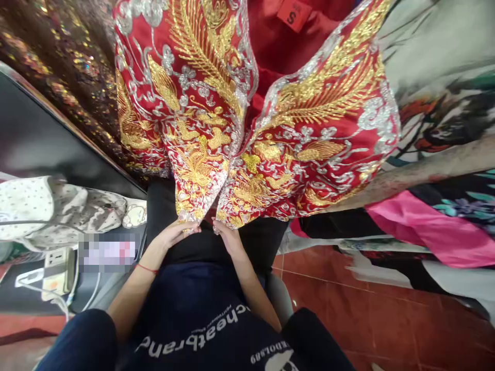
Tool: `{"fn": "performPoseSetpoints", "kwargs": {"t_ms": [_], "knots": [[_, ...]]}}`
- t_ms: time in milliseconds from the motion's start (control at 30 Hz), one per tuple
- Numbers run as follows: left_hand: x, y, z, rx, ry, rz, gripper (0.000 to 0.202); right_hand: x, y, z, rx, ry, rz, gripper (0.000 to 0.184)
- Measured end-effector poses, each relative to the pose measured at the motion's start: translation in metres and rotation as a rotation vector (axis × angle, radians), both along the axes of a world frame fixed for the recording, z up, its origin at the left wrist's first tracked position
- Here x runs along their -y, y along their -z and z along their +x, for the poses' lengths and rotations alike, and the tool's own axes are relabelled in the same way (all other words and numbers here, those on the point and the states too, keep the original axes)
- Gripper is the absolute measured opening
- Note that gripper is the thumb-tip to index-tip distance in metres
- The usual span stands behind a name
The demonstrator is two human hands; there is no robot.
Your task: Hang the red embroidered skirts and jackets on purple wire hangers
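A red garment (247,118) thick with gold and silver embroidery hangs in front of me, its front open, with a red size tag (294,13) marked S at the collar. My left hand (174,234), a red thread round its wrist, pinches the lower corner of the left front panel. My right hand (228,238) grips the lower corner of the right front panel. The two hands sit close together above my lap, holding the two hems side by side. My dark printed shirt (201,330) fills the bottom of the view.
Brown-gold sequined fabric (65,62) hangs at the upper left above a black surface (42,144). A white dotted cloth (50,206) and a power strip (58,270) lie at the left. Floral fabric (444,103) and pink cloth (425,226) hang at the right over the red tiled floor (367,319).
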State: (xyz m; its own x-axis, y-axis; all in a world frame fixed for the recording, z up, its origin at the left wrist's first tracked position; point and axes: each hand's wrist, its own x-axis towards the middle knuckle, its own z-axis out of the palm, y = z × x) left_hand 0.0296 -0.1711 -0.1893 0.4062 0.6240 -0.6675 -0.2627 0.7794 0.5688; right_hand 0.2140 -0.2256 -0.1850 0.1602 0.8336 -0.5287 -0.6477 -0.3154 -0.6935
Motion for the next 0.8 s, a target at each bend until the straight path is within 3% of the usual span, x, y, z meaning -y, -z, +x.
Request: {"fn": "performPoseSetpoints", "kwargs": {"t_ms": [100,167,267,400,500,800], "knots": [[0.006,-0.016,-0.007,-0.002,0.089,0.076,0.034,0.006,-0.013,-0.015,-0.006,0.013,0.026,0.032],[0.006,-0.027,-0.003,0.057,0.063,0.128,0.039,0.007,-0.021,-0.025,-0.015,0.031,0.033,0.031],[0.005,-0.047,0.008,0.105,0.018,0.116,0.042,0.009,-0.033,-0.033,-0.009,0.032,0.05,0.031],[0.01,-0.069,0.016,0.046,0.107,0.089,0.041,0.014,-0.044,-0.028,0.041,0.015,0.047,0.032],[0.017,-0.074,0.018,0.017,0.112,0.095,0.04,0.02,-0.048,-0.023,0.048,0.053,0.019,0.034],[0.023,-0.072,0.029,0.119,0.08,-0.031,0.041,0.021,-0.048,-0.021,0.098,0.094,0.043,0.036]]}}
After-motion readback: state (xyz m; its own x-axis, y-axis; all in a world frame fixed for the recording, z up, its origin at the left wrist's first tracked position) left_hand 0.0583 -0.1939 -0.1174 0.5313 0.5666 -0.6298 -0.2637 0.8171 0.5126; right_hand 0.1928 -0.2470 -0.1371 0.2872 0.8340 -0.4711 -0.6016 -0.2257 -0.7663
